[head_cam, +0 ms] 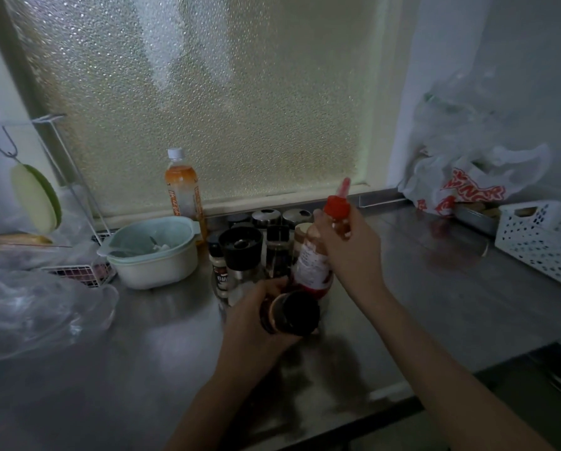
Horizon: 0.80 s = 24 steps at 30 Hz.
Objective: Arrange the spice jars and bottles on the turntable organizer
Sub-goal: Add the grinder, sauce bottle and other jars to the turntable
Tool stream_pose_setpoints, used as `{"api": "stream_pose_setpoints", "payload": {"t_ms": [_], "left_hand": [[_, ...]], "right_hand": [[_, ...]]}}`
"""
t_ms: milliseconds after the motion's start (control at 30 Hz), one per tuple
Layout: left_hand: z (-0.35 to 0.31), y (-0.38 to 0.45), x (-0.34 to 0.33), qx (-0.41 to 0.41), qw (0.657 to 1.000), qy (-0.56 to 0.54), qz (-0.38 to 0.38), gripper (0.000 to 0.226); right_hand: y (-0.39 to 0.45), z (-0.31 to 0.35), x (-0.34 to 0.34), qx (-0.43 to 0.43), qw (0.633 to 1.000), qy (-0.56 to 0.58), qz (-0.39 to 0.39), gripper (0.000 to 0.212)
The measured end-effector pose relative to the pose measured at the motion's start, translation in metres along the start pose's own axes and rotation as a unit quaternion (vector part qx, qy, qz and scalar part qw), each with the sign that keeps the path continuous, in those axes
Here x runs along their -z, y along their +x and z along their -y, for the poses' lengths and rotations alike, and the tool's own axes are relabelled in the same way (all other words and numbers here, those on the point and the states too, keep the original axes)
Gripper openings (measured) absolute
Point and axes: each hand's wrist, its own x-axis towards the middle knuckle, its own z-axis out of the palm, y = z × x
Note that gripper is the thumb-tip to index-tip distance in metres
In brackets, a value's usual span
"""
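Right hand (347, 245) grips the upright sauce bottle (315, 265); left hand (259, 307), nearer, clasps a tilted jar (292, 312) beside it

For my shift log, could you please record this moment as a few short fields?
surface: stainless steel counter
left hand: holds a tilted dark-lidded jar
right hand: grips a red-capped sauce bottle by its neck
cluster: black-topped grinder and small spice jars, upright
turntable: hidden under the jars
nearby: pale green bowl, orange drink bottle

Home kitchen: steel counter (162, 346), spice jars (240, 252).
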Motion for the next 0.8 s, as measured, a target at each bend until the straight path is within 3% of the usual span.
{"api": "stream_pose_setpoints", "payload": {"t_ms": [167,300,400,500,700,800], "left_hand": [[0.006,0.004,-0.004,-0.024,0.999,0.013,-0.034,0.040],[0.007,0.006,0.008,0.057,0.965,-0.049,-0.253,0.035],[0.011,0.011,0.015,0.085,0.938,-0.059,-0.331,0.034],[0.007,0.013,0.017,0.071,0.939,-0.034,-0.334,0.044],[0.003,0.011,0.014,0.068,0.949,-0.034,-0.306,0.034],[0.004,0.010,0.013,0.049,0.953,-0.026,-0.299,0.035]], "right_hand": [[-0.001,0.006,0.001,-0.007,1.000,0.017,0.023,0.023],[-0.007,0.012,-0.002,0.017,0.998,0.056,0.031,0.014],[-0.014,0.011,-0.011,0.042,0.994,-0.006,0.098,0.017],[-0.018,0.006,-0.012,0.042,0.991,-0.047,0.122,0.019],[-0.015,0.005,0.000,0.019,0.987,-0.101,0.121,0.036],[-0.010,0.023,0.005,0.090,0.975,-0.204,0.021,0.061]]}}
